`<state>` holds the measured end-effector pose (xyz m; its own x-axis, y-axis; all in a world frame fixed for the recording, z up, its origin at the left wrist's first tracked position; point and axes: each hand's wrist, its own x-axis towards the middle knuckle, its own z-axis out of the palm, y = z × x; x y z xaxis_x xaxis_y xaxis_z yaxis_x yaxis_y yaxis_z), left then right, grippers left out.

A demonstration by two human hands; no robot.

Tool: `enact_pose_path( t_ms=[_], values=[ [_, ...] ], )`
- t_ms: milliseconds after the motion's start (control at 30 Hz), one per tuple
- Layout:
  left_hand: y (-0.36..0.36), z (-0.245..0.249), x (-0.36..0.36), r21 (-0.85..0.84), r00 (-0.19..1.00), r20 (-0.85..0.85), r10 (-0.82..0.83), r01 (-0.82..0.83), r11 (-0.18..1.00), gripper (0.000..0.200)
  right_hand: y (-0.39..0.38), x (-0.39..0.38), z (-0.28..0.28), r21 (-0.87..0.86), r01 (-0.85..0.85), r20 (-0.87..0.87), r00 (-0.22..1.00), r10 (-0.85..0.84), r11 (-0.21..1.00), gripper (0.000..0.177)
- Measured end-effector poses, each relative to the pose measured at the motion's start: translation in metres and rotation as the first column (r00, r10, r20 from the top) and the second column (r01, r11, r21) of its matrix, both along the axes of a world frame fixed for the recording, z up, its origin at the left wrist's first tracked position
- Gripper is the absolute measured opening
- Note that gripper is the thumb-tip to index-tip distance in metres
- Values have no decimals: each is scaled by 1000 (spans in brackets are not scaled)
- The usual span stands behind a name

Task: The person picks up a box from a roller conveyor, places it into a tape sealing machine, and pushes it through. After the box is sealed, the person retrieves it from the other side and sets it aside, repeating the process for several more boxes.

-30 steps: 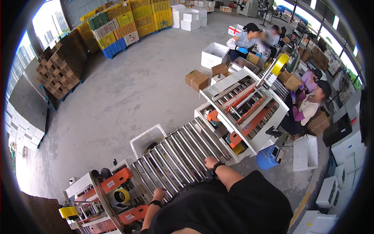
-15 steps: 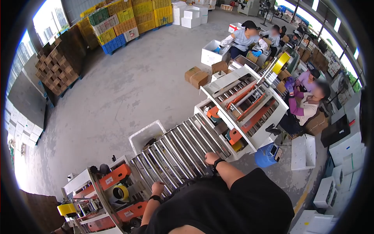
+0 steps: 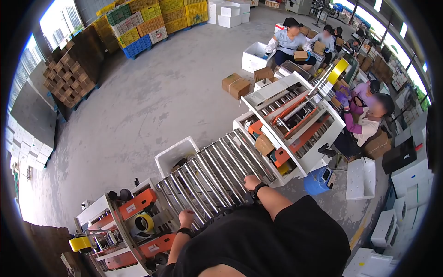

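My left hand (image 3: 186, 218) rests at the near edge of the roller conveyor (image 3: 210, 173), by its left end, with the fingers curled in. Farther right, my right hand (image 3: 252, 182) lies closed at the same edge, a dark band on its wrist. Nothing shows in either hand. Close to my left hand stands a carton-taping machine (image 3: 138, 207) with orange side guides and a roll of yellow tape (image 3: 80, 243). At the conveyor's far end, a small brown carton (image 3: 264, 144) sits in the mouth of a second taping machine (image 3: 295, 117).
A white foam box (image 3: 168, 154) stands behind the conveyor. Brown cartons (image 3: 236, 86) lie on the floor near the far machine. A blue bucket (image 3: 317, 181) is at right. Several co-workers, one in grey (image 3: 291, 44), sit beyond. Stacked crates (image 3: 138, 39) line the back.
The brown carton has come into view at the far machine's mouth. A seated co-worker's arms have shifted with a small box. My hands stay nearly in place; the view tilts slightly.
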<state>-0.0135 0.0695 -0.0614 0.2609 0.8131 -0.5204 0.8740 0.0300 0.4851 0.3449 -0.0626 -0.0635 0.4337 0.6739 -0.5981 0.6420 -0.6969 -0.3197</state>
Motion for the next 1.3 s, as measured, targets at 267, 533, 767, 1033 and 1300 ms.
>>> enact_pose_path(
  t_ms=[267,533,767,1033,1300],
  values=[
    [1,-20,-5,-1,995,62,82,-82,997,19,-5,-3,-6,217,9,59,998,-23,976,16],
    [-4,-3,-3,79,997,-14,75,-74,994,12,-3,1,-20,171,-12,56,998,2,985,21],
    [30,53,43,-170,701,599,386,-359,918,19,5,6,-14,253,59,-75,996,-41,966,27],
    [10,366,92,883,327,409,-852,94,460,11,100,-54,277,858,105,-343,846,408,502,15],
    [-21,387,103,975,146,221,-964,-32,219,24,71,-97,393,977,182,-205,659,724,111,21]
  ],
)
